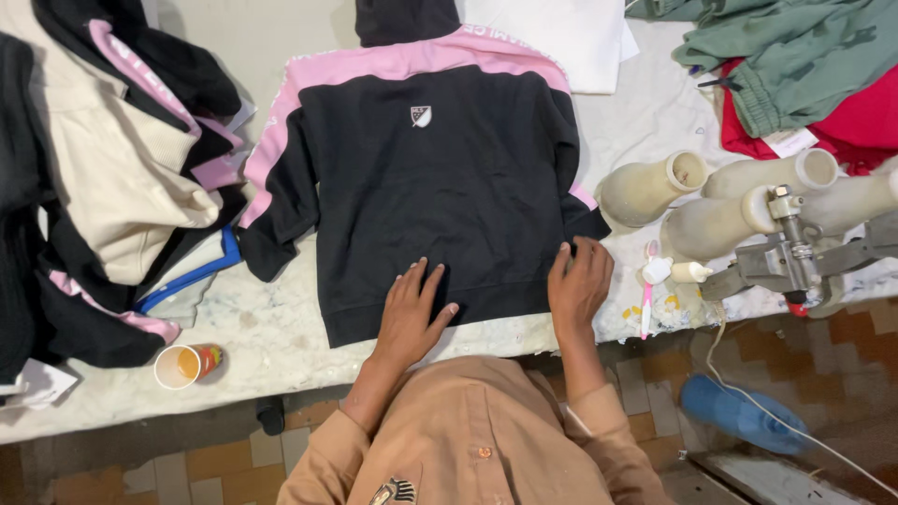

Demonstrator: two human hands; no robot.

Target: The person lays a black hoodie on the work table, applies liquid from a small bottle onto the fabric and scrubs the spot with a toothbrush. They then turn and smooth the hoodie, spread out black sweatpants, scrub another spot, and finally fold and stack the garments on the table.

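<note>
Both hands, left [409, 313] and right [578, 281], press flat, unclenched, on the black sweatshirt [440, 178], its collar cut off.

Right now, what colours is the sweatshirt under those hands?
Black sweatshirt with pink shoulder and sleeve bands, clearest in the head view.

Sweatshirt [440, 178]: black body, pink shoulder and sleeve bands, small white chest badge. Garment pile [112, 168]: cream, black and pink. Folded clothes [795, 65]: green over red. Paper cup [187, 365]: white with orange and red print. Shirt [477, 449]: tan. Table cover [271, 327]: off-white, stained.
</note>
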